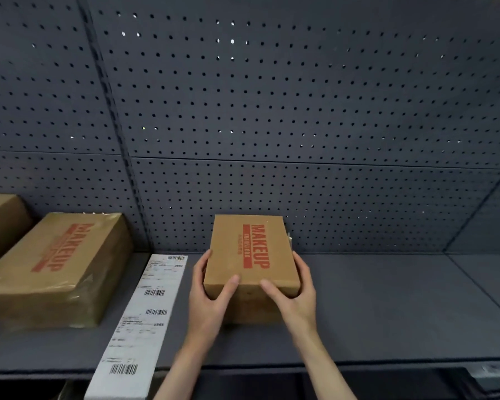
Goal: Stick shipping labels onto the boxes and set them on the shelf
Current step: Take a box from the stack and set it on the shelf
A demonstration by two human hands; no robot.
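both hands, left hand (207, 287) and right hand (296, 293), clasp the near end of the small box (250, 255) on the shelf (387, 298); its long axis runs away toward the pegboard (272, 111), label strip (145, 313) just left, nearer the left hand

brown box (251, 252), red lettering
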